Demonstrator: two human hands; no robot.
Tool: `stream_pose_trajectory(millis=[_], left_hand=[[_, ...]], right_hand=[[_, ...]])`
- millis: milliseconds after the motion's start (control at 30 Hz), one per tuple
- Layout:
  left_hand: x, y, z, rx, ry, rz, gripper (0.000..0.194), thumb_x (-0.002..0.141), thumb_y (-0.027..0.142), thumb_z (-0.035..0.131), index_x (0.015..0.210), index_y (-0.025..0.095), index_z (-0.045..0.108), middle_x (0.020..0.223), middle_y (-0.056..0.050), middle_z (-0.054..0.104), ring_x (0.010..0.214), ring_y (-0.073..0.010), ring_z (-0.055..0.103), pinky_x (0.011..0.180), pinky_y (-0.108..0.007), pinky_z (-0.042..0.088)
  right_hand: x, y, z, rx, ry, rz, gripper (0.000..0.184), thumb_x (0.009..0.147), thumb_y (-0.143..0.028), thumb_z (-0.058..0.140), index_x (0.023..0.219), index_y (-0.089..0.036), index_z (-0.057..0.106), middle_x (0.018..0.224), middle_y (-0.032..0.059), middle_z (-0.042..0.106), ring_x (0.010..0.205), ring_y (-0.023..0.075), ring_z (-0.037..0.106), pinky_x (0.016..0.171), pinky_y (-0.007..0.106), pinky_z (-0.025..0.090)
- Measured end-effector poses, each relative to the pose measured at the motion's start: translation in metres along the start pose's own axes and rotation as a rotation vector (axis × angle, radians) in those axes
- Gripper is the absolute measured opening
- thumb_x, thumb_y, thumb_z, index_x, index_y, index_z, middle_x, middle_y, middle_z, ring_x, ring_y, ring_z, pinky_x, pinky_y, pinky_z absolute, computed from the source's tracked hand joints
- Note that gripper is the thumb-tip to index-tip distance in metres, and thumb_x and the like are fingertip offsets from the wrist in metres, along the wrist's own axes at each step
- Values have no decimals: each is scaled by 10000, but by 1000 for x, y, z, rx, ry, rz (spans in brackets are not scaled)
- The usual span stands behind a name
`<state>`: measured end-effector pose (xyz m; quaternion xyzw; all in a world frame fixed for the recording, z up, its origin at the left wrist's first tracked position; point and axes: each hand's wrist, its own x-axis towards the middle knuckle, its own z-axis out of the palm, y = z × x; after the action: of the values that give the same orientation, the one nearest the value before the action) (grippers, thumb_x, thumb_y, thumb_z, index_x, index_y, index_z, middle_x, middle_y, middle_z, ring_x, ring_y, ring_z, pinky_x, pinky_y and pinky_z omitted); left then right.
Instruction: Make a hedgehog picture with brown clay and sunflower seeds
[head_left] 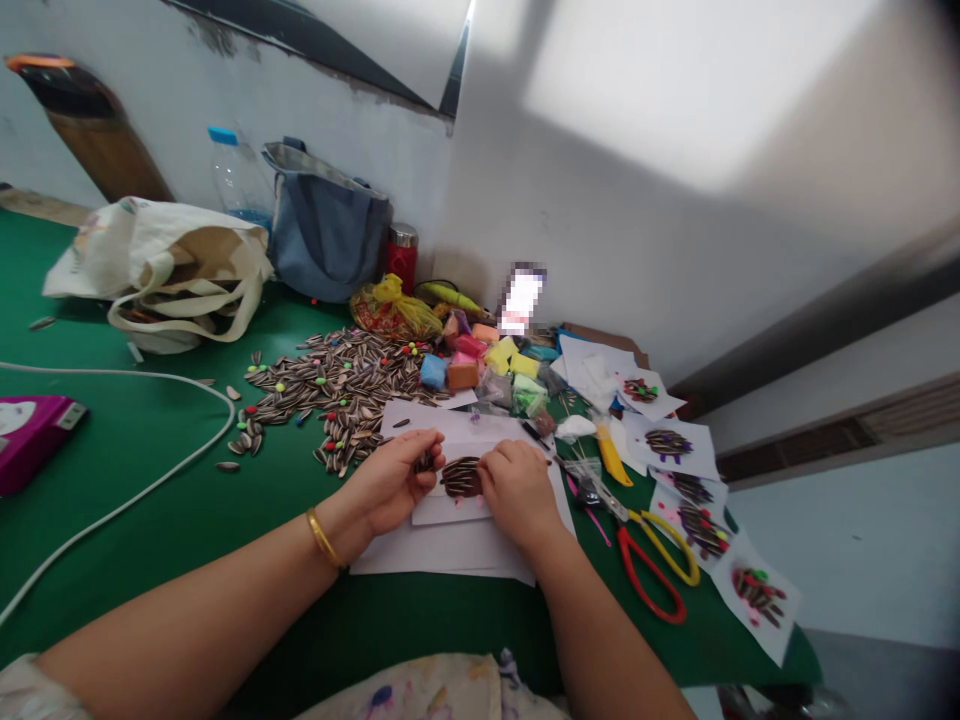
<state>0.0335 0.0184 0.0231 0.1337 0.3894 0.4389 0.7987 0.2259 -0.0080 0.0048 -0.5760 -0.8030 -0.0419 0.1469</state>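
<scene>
Sunflower seeds (424,462) show between the curled fingers of my left hand (397,480), which hovers at the left side of a small brown clay figure (462,477). Striped seeds cover this figure in rows, and pink bits lie at its lower edge. It rests on a small white card (442,512) over larger white paper sheets (390,555). My right hand (523,490) is at the figure's right side, fingers bent together and touching it; whatever they pinch is hidden. A wide heap of sunflower seeds (352,375) with coloured beads lies beyond my left hand.
Coloured clay packets (463,376) lie behind the paper. To the right are scissors (652,560), a yellow tube (613,455) and several finished seed cards (757,597). Bags (326,230), a red flask (402,255) and a lit phone (523,300) stand along the wall. A white cable (165,475) crosses the left side.
</scene>
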Motion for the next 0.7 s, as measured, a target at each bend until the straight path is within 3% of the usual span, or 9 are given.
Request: stream_pose_trajectory(millis=[533,700], left_hand=[[1,0,0,-13,9,-8,69,882,135,612,823,102,627,719,-24,552,589,-75,583,380,-99,347],[0,2,1,-64,14,-57,92,905,155,586,837,109,629,721,-34,593,601,-88,618,422,-118,446]], right_hand=[[0,-3,3,-89,3,-50,104,895,-181,606,796,-187,636,859,71,605,858,230,469,773,376,286],[0,-2,1,-53,13,-24,105,900,-200,628,800,-197,658,854,61,626,860,228,488,788,379,291]])
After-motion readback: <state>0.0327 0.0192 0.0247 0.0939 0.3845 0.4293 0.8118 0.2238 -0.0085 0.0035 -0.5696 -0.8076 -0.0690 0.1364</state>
